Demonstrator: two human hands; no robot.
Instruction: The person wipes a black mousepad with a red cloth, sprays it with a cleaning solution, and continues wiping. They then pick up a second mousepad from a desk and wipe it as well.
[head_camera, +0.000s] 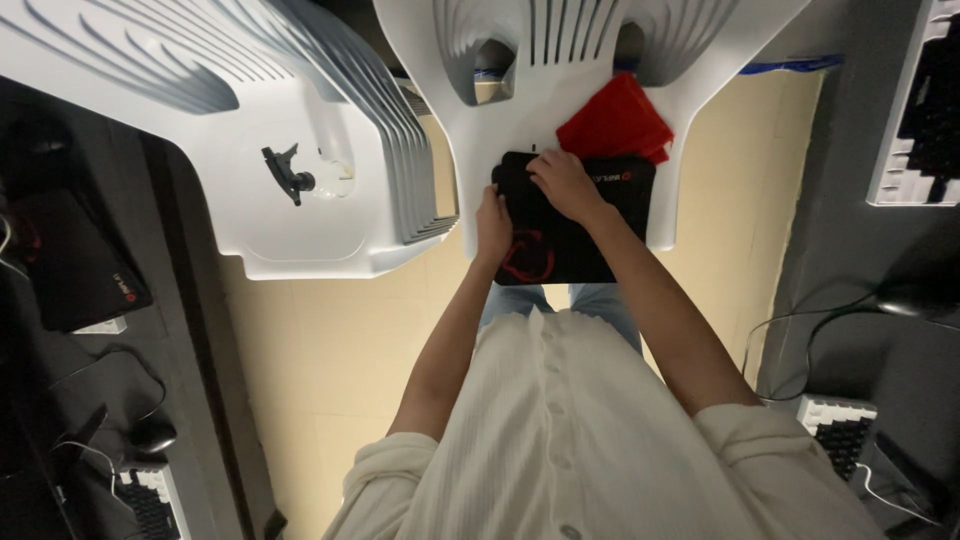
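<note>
Item: black cloth (570, 225), folded, on white chair seat (560, 110). I see left hand (492, 225) clamped on its left edge, right hand (563, 183) pressed flat on top, fingertips hidden. Red cloth (618, 120) behind, partly covered. Cloth's near edge overhangs the seat.

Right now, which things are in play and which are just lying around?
In play:
left hand on the black cloth's edge
right hand on top of it
black cloth
white chair under it

Lying around:
red cloth
chair stack
black clip
keyboards
mouse
</note>
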